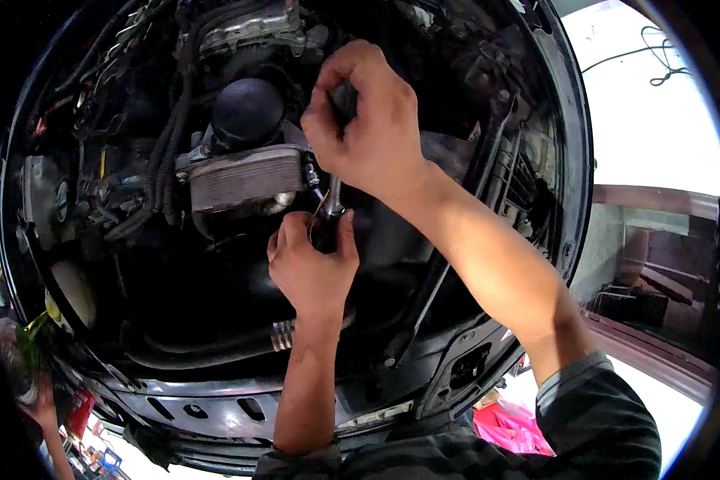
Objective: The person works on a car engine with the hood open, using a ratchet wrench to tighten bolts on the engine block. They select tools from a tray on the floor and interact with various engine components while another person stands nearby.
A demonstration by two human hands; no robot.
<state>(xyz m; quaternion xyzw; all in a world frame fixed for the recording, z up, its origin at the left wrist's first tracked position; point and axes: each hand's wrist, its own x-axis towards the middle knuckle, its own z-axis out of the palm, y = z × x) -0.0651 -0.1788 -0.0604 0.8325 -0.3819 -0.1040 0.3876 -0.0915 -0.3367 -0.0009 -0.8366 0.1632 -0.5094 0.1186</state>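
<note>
While the left hand [312,268] half-curls at a metal tool [335,194], the right hand [380,132] curls above, forearm slanting; either grip is unclear.

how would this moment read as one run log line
left hand: fingers at metal tool | right hand: curled, grip unclear | round black cap: left of right hand

The engine bay [220,410] carries a round black cap [249,110], a ribbed metal block [246,181] and a curved hose [208,359]
</note>
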